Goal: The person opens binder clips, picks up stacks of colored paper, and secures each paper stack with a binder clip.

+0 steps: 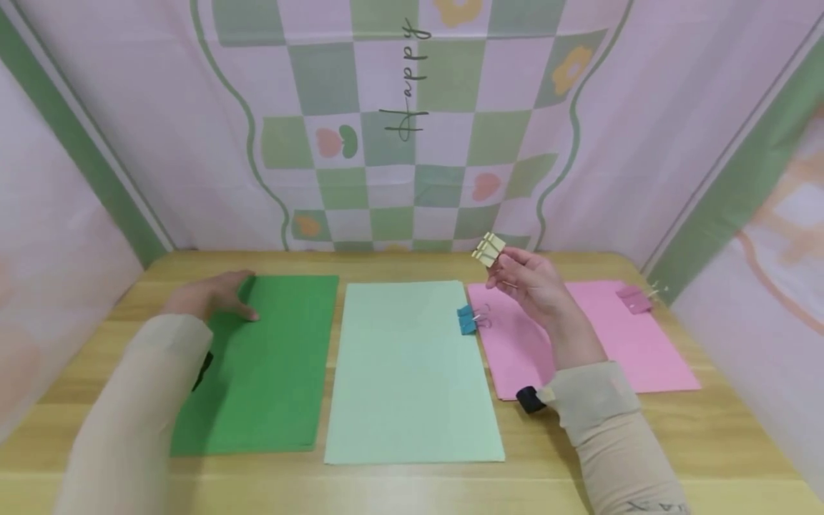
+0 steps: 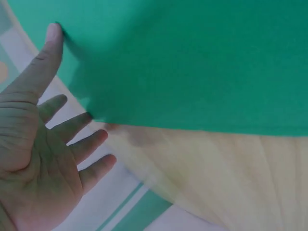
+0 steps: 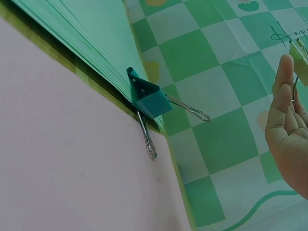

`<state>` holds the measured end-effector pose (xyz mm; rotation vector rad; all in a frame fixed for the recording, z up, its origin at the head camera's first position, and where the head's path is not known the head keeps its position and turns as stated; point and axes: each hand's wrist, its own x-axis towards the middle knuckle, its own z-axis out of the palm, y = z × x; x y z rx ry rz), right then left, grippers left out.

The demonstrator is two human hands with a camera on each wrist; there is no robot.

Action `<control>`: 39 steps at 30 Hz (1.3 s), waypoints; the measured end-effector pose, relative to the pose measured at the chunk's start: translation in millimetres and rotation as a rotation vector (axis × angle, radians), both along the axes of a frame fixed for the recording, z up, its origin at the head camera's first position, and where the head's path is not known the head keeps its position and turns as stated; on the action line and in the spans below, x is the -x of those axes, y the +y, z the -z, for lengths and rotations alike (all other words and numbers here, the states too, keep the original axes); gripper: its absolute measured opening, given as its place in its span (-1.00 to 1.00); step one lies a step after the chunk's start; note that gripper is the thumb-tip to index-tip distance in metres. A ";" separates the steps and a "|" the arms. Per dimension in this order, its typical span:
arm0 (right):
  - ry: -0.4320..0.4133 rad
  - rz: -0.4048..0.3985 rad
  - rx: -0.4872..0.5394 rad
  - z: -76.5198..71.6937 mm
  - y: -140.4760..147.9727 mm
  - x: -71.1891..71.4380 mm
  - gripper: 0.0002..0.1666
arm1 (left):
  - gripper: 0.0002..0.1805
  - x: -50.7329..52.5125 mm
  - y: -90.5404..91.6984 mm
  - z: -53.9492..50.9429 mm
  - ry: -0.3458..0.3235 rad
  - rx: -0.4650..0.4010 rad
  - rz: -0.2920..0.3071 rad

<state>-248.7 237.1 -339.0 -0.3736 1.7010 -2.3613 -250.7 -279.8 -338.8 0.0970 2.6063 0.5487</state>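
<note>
My right hand (image 1: 537, 290) pinches a pale yellow binder clip (image 1: 488, 250) by its wire handles, raised above the pink paper stack (image 1: 634, 347). At the far left corner of the green paper stack (image 1: 277, 379), my left hand (image 1: 222, 295) rests with its fingers spread. In the left wrist view the thumb of that hand (image 2: 41, 159) lies on the green top sheet, the fingertips close to the stack's corner. A blue binder clip (image 1: 466, 320) sits on the upper right edge of the light green paper stack (image 1: 412, 379); the right wrist view shows its wire handles spread apart.
A pink binder clip (image 1: 635, 299) is on the pink stack's far right corner. All three stacks lie side by side on a wooden table (image 1: 412, 490). A checked curtain (image 1: 444, 193) hangs right behind the table, with more cloth at both sides.
</note>
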 end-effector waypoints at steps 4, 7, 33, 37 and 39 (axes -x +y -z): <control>0.003 0.005 -0.019 -1.8 -1.5 -0.5 -0.78 | 0.17 -2.0 -2.0 0.0 0.032 0.068 0.022; -0.001 0.007 -0.012 -2.8 -2.0 -1.5 -0.79 | 0.21 -2.7 -0.9 -0.4 0.024 0.089 0.011; -0.049 0.009 -0.011 0.1 -9.0 -2.6 -0.80 | -0.22 -2.7 -11.3 6.4 0.087 -0.034 0.079; -0.044 0.016 -0.021 2.0 -8.6 -1.7 -0.80 | -0.56 -0.9 -22.0 9.4 0.118 -0.053 0.110; -0.043 0.017 -0.023 2.2 -8.1 -1.4 -0.81 | -0.63 1.1 -25.9 11.3 0.124 -0.043 0.124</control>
